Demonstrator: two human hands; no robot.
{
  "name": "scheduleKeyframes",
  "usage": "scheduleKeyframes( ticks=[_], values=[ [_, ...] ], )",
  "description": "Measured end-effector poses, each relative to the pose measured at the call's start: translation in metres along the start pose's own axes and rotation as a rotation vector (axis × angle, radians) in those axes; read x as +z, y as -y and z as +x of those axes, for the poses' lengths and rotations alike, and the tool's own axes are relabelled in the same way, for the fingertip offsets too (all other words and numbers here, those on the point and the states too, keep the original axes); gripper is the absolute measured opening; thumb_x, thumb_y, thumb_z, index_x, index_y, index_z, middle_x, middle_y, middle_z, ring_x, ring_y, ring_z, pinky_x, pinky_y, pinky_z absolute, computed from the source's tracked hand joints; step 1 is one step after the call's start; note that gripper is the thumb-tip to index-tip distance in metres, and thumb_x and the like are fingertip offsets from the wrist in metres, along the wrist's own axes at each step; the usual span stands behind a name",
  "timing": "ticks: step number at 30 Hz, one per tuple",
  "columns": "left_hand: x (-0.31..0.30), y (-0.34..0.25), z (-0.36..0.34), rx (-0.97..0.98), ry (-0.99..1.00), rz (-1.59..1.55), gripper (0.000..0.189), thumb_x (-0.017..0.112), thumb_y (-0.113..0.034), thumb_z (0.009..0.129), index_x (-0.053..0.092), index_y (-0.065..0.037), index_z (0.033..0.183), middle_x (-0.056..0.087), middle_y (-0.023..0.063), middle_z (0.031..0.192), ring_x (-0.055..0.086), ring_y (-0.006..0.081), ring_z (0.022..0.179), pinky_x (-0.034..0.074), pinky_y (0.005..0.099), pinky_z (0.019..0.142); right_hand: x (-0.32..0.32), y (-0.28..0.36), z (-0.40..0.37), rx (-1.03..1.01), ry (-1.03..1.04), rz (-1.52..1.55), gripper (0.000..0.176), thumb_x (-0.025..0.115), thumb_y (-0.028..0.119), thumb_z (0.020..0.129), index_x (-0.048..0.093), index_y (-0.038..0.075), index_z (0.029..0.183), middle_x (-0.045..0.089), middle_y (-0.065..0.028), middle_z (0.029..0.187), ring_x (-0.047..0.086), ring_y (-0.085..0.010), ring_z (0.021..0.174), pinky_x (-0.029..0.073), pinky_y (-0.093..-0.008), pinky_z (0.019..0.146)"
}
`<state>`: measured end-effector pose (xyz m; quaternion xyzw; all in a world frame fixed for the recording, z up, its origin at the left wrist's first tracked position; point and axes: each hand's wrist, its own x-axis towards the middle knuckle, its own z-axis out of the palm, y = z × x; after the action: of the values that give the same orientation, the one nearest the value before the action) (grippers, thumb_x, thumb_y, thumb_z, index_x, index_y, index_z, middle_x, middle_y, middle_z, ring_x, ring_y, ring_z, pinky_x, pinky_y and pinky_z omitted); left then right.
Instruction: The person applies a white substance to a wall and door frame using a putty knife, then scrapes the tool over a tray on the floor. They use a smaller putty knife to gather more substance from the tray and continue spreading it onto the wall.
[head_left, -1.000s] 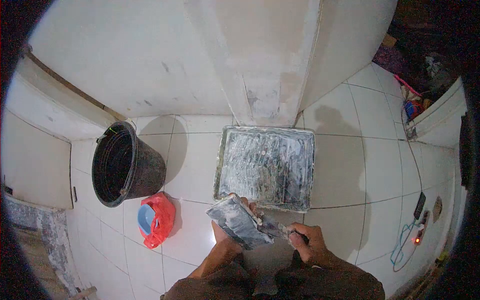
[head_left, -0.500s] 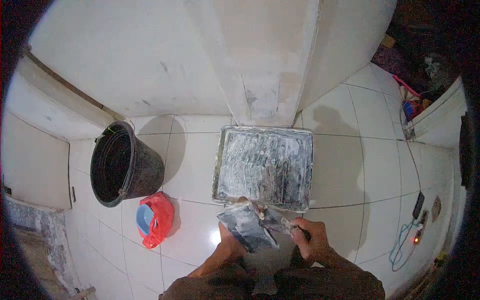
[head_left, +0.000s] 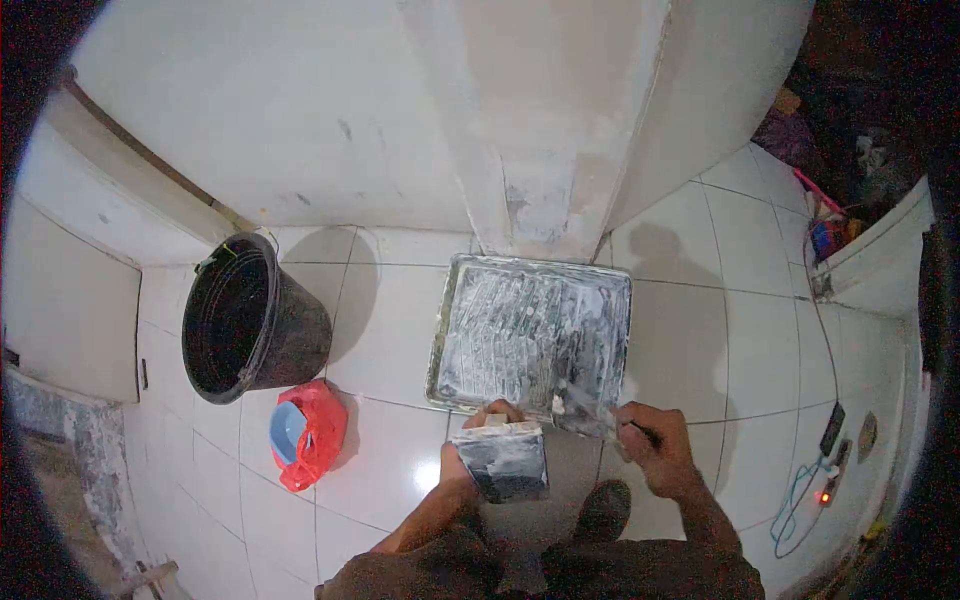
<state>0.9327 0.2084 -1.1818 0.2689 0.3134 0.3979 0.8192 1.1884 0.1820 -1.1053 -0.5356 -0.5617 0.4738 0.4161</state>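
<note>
The person's left hand [head_left: 457, 472] has its grip closed around a flat, putty-smeared plate [head_left: 504, 464], with fingers showing at its far edge, just on the near side of a shallow tray [head_left: 480, 330]. The right hand [head_left: 657, 447] has its grip pinched around the handle of a putty knife [head_left: 588, 414], whose blade, carrying a pale lump, reaches over the tray's near right corner; whether the blade touches the tray cannot be told. The tray lies on the white tiled floor [head_left: 390, 310], its inside streaked with whitish paste, near the foot of a patchy pillar [head_left: 545, 190]. Well to the left stands a black bucket [head_left: 300, 335], tilted in view, and just beside it on the near side sits a red plastic bag [head_left: 322, 440] around a light blue bowl [head_left: 289, 432]. At far right, a power strip [head_left: 838, 468] with a glowing red light lies among cables.
</note>
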Motion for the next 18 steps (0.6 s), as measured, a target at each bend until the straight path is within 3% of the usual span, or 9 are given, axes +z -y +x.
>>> scheduleKeyframes(
  ticks=[2, 3, 5, 8, 11, 13, 17, 18],
  values=[
    [-0.004, -0.001, -0.002, 0.004, 0.015, -0.072, 0.029, 0.045, -0.027, 0.088, 0.056, -0.002, 0.095, 0.056, 0.009, 0.089, 0.056, 0.0199, 0.085, 0.046, 0.0322, 0.076, -0.02, 0.011, 0.004, 0.029, 0.201, -0.208, 0.033, 0.056, 0.029, 0.093, 0.062, -0.004, 0.096, 0.056, -0.0046, 0.065, 0.048, -0.0092, 0.052, 0.041, -0.0272, 0.049],
    [-0.006, -0.001, -0.002, 0.004, 0.024, -0.109, 0.029, 0.046, -0.027, 0.088, 0.057, -0.001, 0.094, 0.056, 0.0094, 0.089, 0.056, 0.0201, 0.085, 0.046, 0.0323, 0.076, -0.025, 0.015, 0.006, 0.032, 0.203, -0.21, 0.033, 0.056, 0.029, 0.093, 0.062, -0.004, 0.096, 0.056, -0.0046, 0.065, 0.048, -0.0092, 0.052, 0.041, -0.0272, 0.049],
    [0.0, -0.007, -0.004, 0.0, 0.035, -0.149, 0.029, 0.046, -0.027, 0.088, 0.057, 0.0, 0.094, 0.056, 0.0099, 0.089, 0.055, 0.0202, 0.086, 0.046, 0.0323, 0.077, -0.033, 0.023, 0.009, 0.024, 0.206, -0.277, 0.024, 0.064, 0.02, 0.083, 0.065, 0.001, 0.098, 0.061, -0.0137, 0.065, 0.057, -0.0193, 0.05, 0.046, -0.0317, 0.052],
    [0.019, -0.023, -0.008, -0.002, 0.017, -0.116, 0.029, 0.046, -0.026, 0.088, 0.058, 0.001, 0.09, 0.055, 0.0106, 0.089, 0.055, 0.0218, 0.086, 0.045, 0.0327, 0.078, -0.039, 0.04, 0.018, 0.082, 0.271, -0.393, 0.023, 0.066, 0.019, 0.082, 0.065, 0.002, 0.098, 0.063, -0.0152, 0.069, 0.062, -0.0261, 0.055, 0.048, -0.0338, 0.054],
    [0.018, -0.02, -0.008, 0.131, 0.085, 0.13, 0.024, 0.047, -0.02, 0.087, 0.057, 0.001, 0.088, 0.054, 0.0108, 0.089, 0.055, 0.0216, 0.086, 0.045, 0.0322, 0.079, -0.035, 0.056, 0.024, 0.023, 0.261, -0.519, 0.025, 0.066, 0.022, 0.082, 0.065, 0.003, 0.098, 0.065, -0.0149, 0.073, 0.065, -0.0284, 0.062, 0.05, -0.0361, 0.057],
    [0.024, -0.028, -0.01, -0.087, -0.011, -0.076, 0.017, 0.048, -0.012, 0.085, 0.056, 0.002, 0.085, 0.055, 0.0108, 0.089, 0.055, 0.0197, 0.086, 0.044, 0.0311, 0.079, -0.034, 0.055, 0.024, -0.025, 0.284, -0.559, 0.025, 0.065, 0.023, 0.083, 0.065, 0.005, 0.099, 0.065, -0.0148, 0.076, 0.066, -0.0292, 0.064, 0.051, -0.0375, 0.059],
    [0.03, -0.029, -0.014, -0.096, -0.038, -0.084, 0.013, 0.05, -0.01, 0.083, 0.056, 0.002, 0.084, 0.055, 0.0104, 0.091, 0.055, 0.0179, 0.087, 0.044, 0.0299, 0.079, -0.034, 0.049, 0.023, -0.07, 0.318, -0.583, 0.025, 0.063, 0.027, 0.084, 0.065, 0.007, 0.099, 0.067, -0.0139, 0.079, 0.067, -0.0299, 0.069, 0.052, -0.0404, 0.062],
    [0.035, -0.029, -0.016, -0.048, -0.139, -0.037, 0.012, 0.052, -0.01, 0.082, 0.055, 0.001, 0.083, 0.055, 0.0102, 0.092, 0.055, 0.0177, 0.087, 0.045, 0.0297, 0.079, -0.033, 0.05, 0.022, -0.07, 0.319, -0.583, 0.025, 0.063, 0.027, 0.084, 0.065, 0.007, 0.099, 0.067, -0.0139, 0.079, 0.067, -0.0299, 0.069, 0.052, -0.0404, 0.062]
  ],
)
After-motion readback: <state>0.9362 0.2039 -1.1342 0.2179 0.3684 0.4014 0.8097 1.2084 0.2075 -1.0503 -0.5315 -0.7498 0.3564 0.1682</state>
